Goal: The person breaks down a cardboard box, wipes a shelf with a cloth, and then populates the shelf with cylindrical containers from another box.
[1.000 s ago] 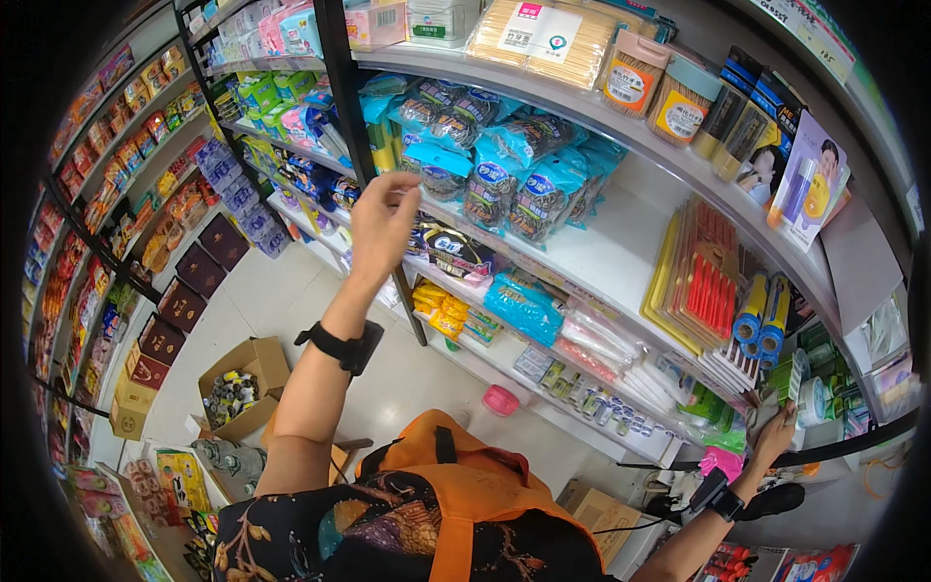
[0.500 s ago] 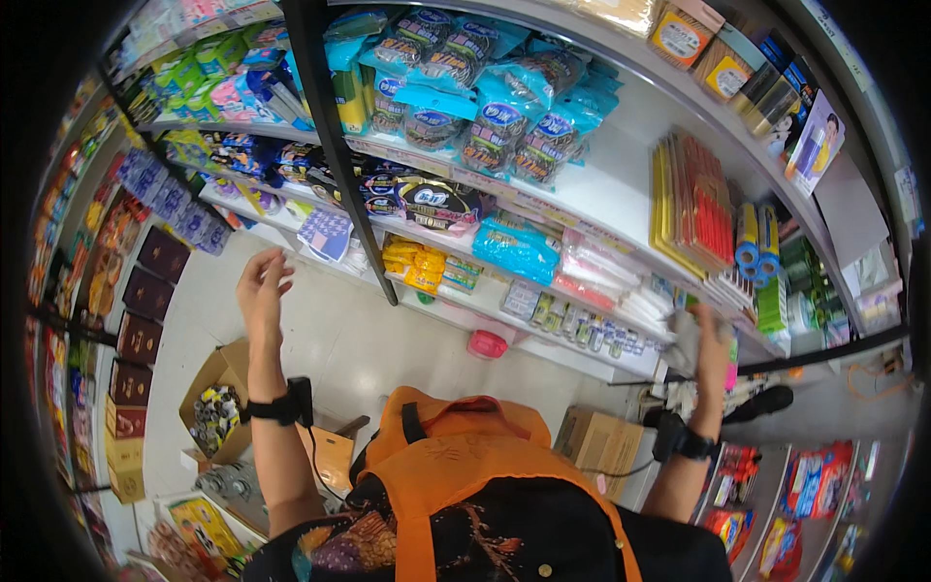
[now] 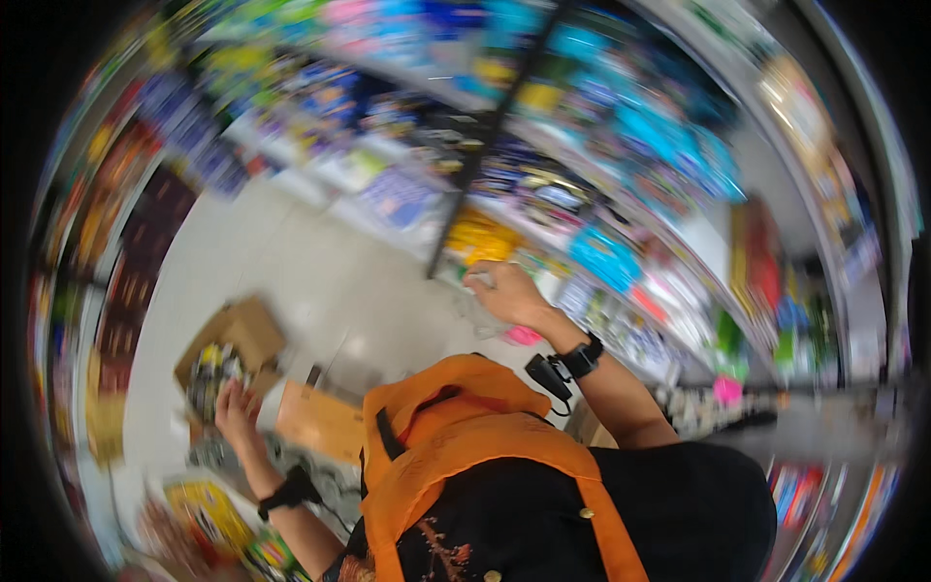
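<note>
My left hand (image 3: pixel 238 415) is low on the left, at the near edge of an open cardboard box (image 3: pixel 260 335) that holds several small packaged items (image 3: pixel 215 373). Its fingers look loosely bent and apart, with nothing seen in them. Out in front of the shelves, my right hand (image 3: pixel 509 293) has its fingers closed on a thin greyish cloth (image 3: pixel 473 312), which hangs below them and is smeared by motion. Both wrists wear black straps with small devices.
Shelves (image 3: pixel 407 228) of bagged goods curve across the front and right, with a dark upright post (image 3: pixel 490 145). More stocked shelves stand at left. An orange-brown board (image 3: pixel 320 422), grey plastic-wrapped goods (image 3: pixel 335 490) and a yellow package (image 3: pixel 206 514) lie near my left arm.
My view has turned toward the right shelving's left side and blurred. My right hand has swung inward from the far right with the grey cloth. My left hand has dropped toward the cardboard box.
</note>
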`<state>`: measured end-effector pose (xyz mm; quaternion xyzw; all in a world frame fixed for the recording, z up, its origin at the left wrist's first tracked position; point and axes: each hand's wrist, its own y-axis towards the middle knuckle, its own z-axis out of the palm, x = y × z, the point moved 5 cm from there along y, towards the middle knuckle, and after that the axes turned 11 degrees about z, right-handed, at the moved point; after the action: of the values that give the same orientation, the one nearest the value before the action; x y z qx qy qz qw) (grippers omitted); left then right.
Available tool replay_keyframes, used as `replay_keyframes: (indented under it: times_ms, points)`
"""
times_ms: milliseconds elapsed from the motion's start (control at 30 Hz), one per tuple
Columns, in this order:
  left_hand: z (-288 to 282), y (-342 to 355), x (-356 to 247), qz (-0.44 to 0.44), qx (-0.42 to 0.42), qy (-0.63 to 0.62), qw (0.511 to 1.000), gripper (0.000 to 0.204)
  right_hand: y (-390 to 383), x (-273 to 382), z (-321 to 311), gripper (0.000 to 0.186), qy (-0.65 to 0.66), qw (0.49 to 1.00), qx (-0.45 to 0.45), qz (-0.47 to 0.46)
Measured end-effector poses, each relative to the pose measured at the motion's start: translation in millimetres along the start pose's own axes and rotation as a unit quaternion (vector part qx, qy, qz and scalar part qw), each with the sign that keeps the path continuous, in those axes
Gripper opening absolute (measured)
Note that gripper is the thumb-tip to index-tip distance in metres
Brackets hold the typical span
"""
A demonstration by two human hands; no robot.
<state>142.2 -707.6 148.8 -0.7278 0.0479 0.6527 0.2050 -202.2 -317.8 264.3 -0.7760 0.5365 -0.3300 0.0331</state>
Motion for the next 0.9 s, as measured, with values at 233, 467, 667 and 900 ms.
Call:
replay_keyframes:
  times_ms: [233,467,667,900]
  points:
    - [-73,-67,20,-0.077,-0.165,-0.031,0.983,0.022,75,106,93,0.021,0.035,0.981,0.076,-0.176]
    - [-114,-89,63,-0.173,-0.298,-0.086,0.935,0.019,145,208,181,0.023,-0.008,0.954,0.200,-0.225]
    - [-125,-61,89,-0.255,-0.343,-0.100,0.898,0.022,216,287,253,0.050,-0.130,0.950,0.242,-0.146]
    - [-135,-24,101,-0.276,-0.385,-0.156,0.867,0.026,284,338,357,0.038,-0.189,0.908,0.263,-0.267]
